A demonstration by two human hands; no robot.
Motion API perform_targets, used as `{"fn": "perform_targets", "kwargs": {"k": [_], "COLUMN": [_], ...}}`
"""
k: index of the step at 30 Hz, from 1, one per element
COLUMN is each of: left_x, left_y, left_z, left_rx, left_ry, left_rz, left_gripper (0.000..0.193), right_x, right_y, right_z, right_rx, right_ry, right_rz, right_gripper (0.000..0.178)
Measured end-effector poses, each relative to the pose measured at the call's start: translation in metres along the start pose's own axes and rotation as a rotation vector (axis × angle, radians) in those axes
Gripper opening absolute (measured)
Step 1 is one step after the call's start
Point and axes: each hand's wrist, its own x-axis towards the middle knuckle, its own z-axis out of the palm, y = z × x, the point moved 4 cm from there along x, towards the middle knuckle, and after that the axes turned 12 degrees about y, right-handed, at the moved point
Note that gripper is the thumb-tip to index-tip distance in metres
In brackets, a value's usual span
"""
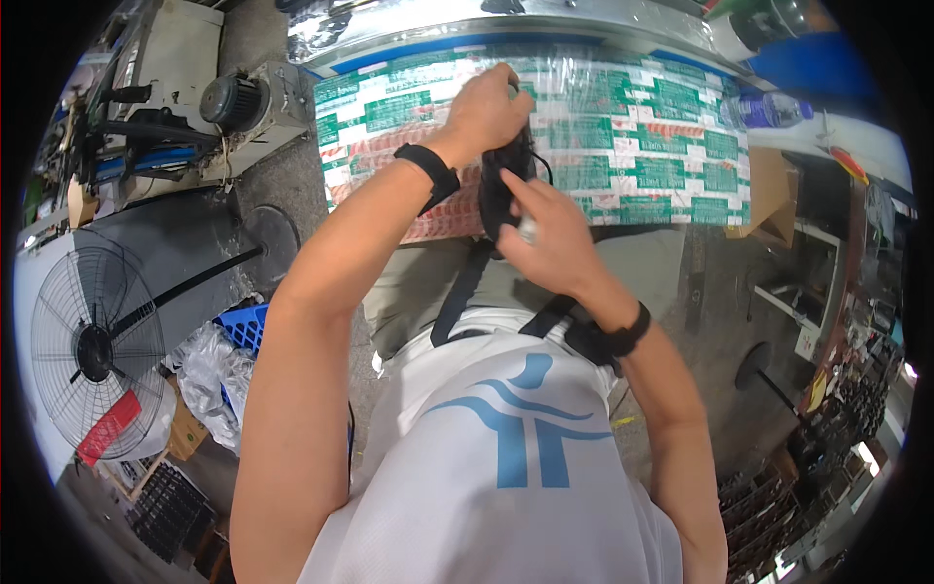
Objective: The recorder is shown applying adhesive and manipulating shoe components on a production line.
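A dark, shoe-like item (498,190), black with a thin cord looping from its side, lies lengthwise before me. It looks like a lace-up shoe, though its far part is hidden by my fingers. My left hand (486,112) is closed at its far end, fingers bent around the dark material. Close to the near end is my right hand (555,238), its index finger reaching to the item's side. A small whitish thing (527,230) shows between that hand's curled fingers and thumb; its kind is unclear. Beneath lies a worktop (662,146) covered in green-and-white printed tape or film.
A grey machine with a motor (233,102) stands at the far left. Below it are a black floor fan (94,352), a blue crate (243,326) and clear plastic bags (209,375). At the right are a purple-labelled bottle (775,110) and a cardboard box (773,200).
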Motion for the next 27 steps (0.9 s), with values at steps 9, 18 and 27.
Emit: {"fn": "perform_targets", "kwargs": {"k": [9,18,27], "left_x": [-0.001,0.007,0.000], "left_y": [-0.009,-0.028,-0.051], "left_z": [0.003,0.012,0.025], "left_rx": [0.013,-0.387,-0.365], "left_ry": [-0.086,-0.255,-0.043], "left_rz": [-0.064,-0.147,-0.046], "left_gripper": [0.052,0.051,0.069], "right_x": [-0.033,-0.035,-0.049], "right_y": [-0.006,-0.002,0.008], "right_z": [0.008,-0.007,-0.001], "right_rx": [-0.139,-0.445,-0.094], "right_ry": [0.066,0.137,0.225], "right_rz": [-0.161,-0.313,-0.106], "right_gripper": [0.079,0.086,0.081]}}
